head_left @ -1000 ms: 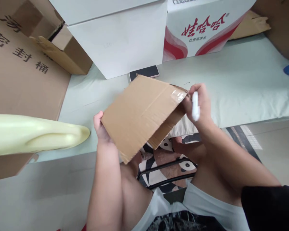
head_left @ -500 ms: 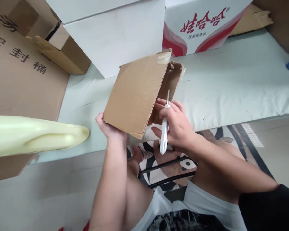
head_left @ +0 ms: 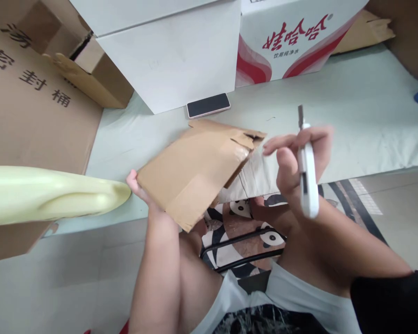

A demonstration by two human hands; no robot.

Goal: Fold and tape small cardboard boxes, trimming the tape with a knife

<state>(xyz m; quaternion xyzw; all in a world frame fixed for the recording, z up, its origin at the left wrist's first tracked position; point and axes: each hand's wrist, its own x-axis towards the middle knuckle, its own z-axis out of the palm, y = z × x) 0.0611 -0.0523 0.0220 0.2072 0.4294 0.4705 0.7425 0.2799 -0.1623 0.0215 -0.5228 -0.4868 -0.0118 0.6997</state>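
Two grips to mind: holding box (head_left: 195, 171) by its left end in left hand (head_left: 143, 194), tilted over near edge of cloth (head_left: 362, 111); clasping knife (head_left: 310, 181) in right hand (head_left: 290, 167) with blade (head_left: 300, 115) bared, apart from box. Best to brace box and keep blade clear of left hand.

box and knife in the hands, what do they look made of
Box: dull brown cardboard, judging by its creases and ragged edges.
Knife: smooth white handle, probably plastic from its soft sheen; thin grey blade, likely metal, though blurred.
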